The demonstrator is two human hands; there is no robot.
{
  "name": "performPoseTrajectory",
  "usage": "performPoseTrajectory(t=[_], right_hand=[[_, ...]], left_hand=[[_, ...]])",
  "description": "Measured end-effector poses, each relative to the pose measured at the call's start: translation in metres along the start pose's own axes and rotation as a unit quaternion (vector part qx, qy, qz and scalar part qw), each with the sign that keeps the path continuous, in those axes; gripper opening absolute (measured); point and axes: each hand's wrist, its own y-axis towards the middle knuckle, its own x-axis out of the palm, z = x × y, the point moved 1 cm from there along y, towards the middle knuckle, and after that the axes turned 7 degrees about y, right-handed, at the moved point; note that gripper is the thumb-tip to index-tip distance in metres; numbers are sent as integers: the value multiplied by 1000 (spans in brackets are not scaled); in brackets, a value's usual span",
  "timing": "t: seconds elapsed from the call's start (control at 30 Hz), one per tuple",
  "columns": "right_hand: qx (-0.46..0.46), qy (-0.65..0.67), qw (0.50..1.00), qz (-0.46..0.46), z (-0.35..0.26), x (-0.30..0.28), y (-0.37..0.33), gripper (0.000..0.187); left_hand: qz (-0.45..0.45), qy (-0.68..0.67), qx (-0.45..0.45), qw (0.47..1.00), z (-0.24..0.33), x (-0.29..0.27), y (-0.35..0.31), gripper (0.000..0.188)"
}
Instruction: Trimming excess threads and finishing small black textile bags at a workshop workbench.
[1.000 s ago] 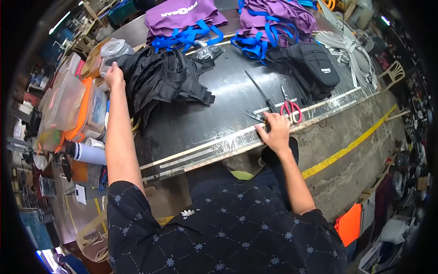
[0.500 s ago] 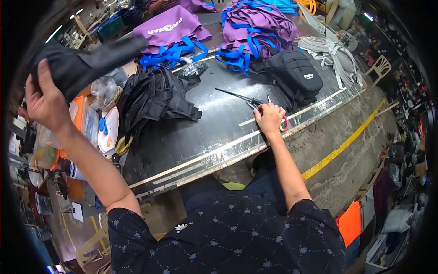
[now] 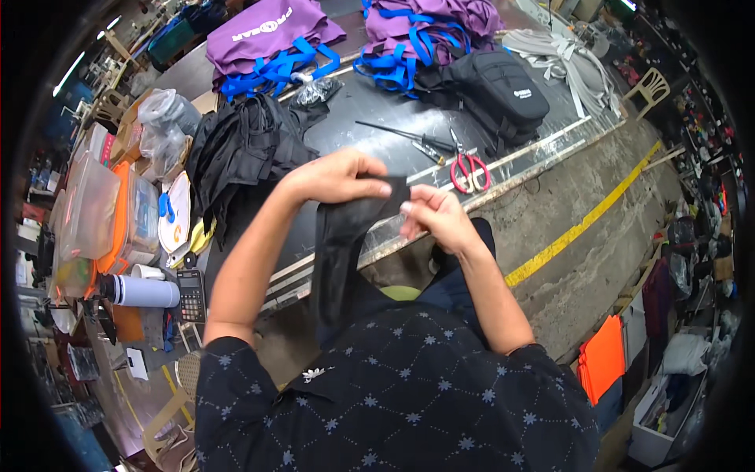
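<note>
White lettering (image 3: 261,25) on purple fabric (image 3: 275,46); small white print (image 3: 523,93) on black bag (image 3: 503,82).

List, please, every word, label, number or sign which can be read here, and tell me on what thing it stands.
I do not copy wording, so here are only the places:
Purple cloth: large white lettering with a round emblem.
Black bag: small white mark, too small to read surely.
Calculator: any key markings are too small to read.
Black fabric piece in the left hand: no lettering visible.

The hands (image 3: 334,177) have come together at the black fabric (image 3: 333,256), leaving the scissors (image 3: 462,154) uncovered.
</note>
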Motion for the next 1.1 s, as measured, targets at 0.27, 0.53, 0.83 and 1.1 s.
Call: performPoseTrajectory(t=[0.27, 0.53, 0.83, 1.1], right_hand=[[-31, -109, 993, -23, -14, -5, 7, 23], [-53, -24, 995, -77, -26, 38, 13, 16], [-176, 12, 984, -34, -23, 58, -34, 22], [37, -203, 976, 68, 34, -32, -12, 24]], left_hand=[[531, 283, 48, 797, 78, 66, -19, 16], [223, -306, -41, 925, 23, 182, -33, 47], [555, -236, 118, 789, 68, 121, -16, 25], [510, -268, -55, 815, -43, 141, 47, 22]])
